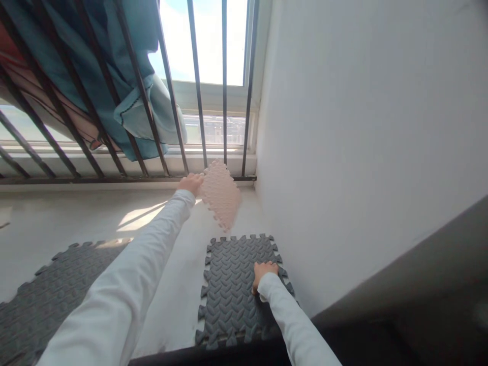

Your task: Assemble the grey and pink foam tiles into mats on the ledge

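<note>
My left hand (191,184) reaches forward, its fingers closed on the left edge of a pale pink foam mat tile (221,195). The pink tile is tilted up near the base of the railing, with toothed edges. Nearer to me, a dark grey foam mat tile (232,277) with a raised tread pattern lies beside the wall. My right hand (265,274) rests on the right part of this grey tile. Its fingers look curled and pressed together; whatever is under them is hidden.
A dark metal railing (198,91) runs across the front, with blue and reddish cloth (110,76) behind it at the left. The white wall (343,142) rises on the right. Another grey mat (57,290) lies on the pale floor (171,300) at the left.
</note>
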Available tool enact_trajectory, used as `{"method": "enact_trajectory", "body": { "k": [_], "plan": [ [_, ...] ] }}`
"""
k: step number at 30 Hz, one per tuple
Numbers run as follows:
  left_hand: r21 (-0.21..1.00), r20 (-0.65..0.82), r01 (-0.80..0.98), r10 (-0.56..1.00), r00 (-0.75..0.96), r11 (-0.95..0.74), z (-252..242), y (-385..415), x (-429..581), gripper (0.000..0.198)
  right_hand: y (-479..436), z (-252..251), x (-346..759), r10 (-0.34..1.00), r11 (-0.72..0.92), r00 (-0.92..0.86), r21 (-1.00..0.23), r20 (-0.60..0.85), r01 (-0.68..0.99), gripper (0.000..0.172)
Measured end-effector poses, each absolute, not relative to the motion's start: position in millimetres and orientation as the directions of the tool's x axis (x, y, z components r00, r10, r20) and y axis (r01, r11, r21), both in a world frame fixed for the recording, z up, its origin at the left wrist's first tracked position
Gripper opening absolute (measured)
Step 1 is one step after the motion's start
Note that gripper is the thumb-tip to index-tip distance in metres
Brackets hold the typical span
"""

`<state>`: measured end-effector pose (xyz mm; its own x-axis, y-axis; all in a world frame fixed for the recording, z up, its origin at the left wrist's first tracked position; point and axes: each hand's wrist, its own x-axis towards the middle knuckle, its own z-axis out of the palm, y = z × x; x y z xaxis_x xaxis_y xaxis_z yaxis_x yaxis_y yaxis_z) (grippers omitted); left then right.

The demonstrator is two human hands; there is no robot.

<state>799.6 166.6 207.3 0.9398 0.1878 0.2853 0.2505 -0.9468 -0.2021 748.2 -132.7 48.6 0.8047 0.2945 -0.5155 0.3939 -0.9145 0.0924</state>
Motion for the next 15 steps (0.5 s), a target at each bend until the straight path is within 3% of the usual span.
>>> {"method": "enact_trajectory", "body": {
  "k": [7,12,15],
  "plan": [
    [-0.331,0.332,0.339,0.228,0.915,-0.881,220.4,252.4,673.3,0.025,-134.3,53.3,746.4,0.301,-0.907,0.812,0.113,-0.5,0.406,0.076],
    [-0.167,0.317,0.493,0.427,0.847,-0.854,194.7,327.7,541.0,0.019,-135.5,52.9,749.9,0.325,-0.895,0.795,0.104,-0.513,0.433,0.066],
    [-0.139,0.254,0.597,0.554,0.793,-0.79,172.0,364.5,468.7,0.019,-137.1,46.6,754.0,0.336,-0.895,0.791,0.088,-0.511,0.437,0.066]
  ]
}}
